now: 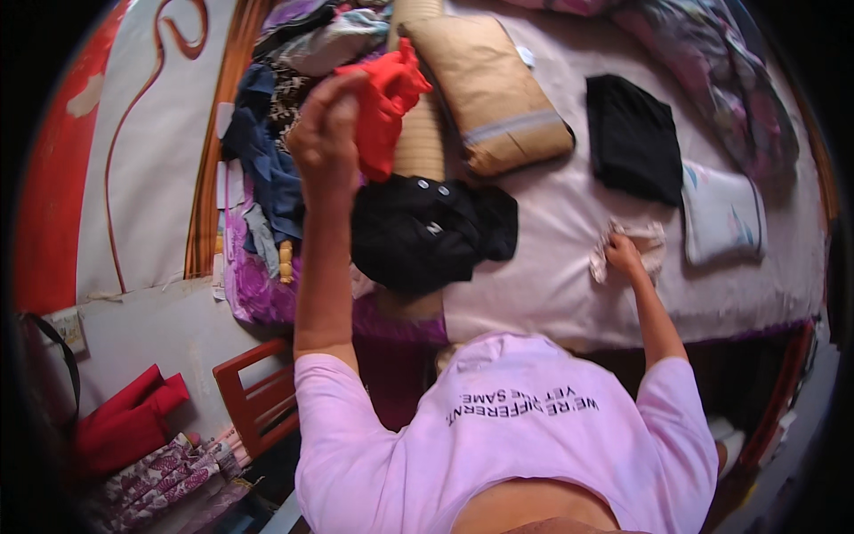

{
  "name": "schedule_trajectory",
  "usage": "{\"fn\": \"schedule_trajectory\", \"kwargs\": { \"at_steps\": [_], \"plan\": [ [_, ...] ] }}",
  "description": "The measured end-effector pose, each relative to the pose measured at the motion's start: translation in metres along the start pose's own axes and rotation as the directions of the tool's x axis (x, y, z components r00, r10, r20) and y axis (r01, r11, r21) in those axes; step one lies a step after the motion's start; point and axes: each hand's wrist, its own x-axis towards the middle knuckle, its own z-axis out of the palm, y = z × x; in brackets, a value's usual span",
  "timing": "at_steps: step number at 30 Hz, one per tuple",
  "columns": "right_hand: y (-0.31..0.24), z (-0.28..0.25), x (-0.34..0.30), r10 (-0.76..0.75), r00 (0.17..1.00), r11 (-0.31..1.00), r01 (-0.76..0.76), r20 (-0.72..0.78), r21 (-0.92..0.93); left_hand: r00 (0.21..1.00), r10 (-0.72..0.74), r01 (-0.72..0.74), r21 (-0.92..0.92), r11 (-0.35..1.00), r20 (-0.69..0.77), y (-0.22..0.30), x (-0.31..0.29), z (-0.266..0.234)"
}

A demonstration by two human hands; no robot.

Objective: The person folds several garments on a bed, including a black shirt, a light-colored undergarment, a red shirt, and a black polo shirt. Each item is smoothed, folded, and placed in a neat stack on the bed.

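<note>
In our left hand [327,125] we hold a red cloth [384,111], thumb and fingers drawn together at its left edge. The cloth is bunched and shows up against the pile of clothes [325,40] and a ribbed beige strip [420,147] behind it. Our right hand [622,253] is closed on a crumpled cream cloth [652,248], which lies on the pale sheet [556,289] of the bed, toward its near edge; folds of it spread out on both sides of our fist.

Between our arms we see a black garment [418,236] lying in a loose heap, with pale marks on it and our left forearm passing just beside it. Beyond that rests a brown pillow [489,93] with a grey band across its near end, set at a slant. Past our right hand lies a folded black cloth [632,138], and just beside it, to the right, a white bundle [722,214] with a small coloured pattern; we cannot tell whether that is a pillow or folded cloth. A patterned blanket [747,98] is heaped at the far right corner.

At the left, a blue garment [280,178] hangs down from the pile near purple cloth [267,285]. Below stands a wooden chair [233,405].
</note>
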Motion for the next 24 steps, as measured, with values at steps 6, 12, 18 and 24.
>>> {"fn": "schedule_trajectory", "kwargs": {
  "at_steps": [6,12,18,24],
  "plan": [
    [0.003,0.009,0.008,-0.066,0.998,0.998,0.066,-0.019,0.012,0.780,0.010,0.031,-0.054,0.998,0.626,0.051,-0.190,0.111],
    [0.003,0.010,0.004,0.013,1.000,1.000,-0.013,-0.022,-0.003,0.405,-0.153,0.268,0.044,0.963,0.901,0.016,-0.311,0.150],
    [0.004,0.005,-0.009,-0.027,0.995,1.000,0.028,-0.096,0.000,0.812,-0.256,0.130,0.265,0.955,0.525,-0.023,-0.266,0.138],
    [-0.006,0.004,-0.046,-0.396,0.860,0.861,0.469,-0.321,0.195,0.872,-0.021,-0.237,0.460,0.855,0.490,-0.049,-0.214,0.180]
  ]
}}
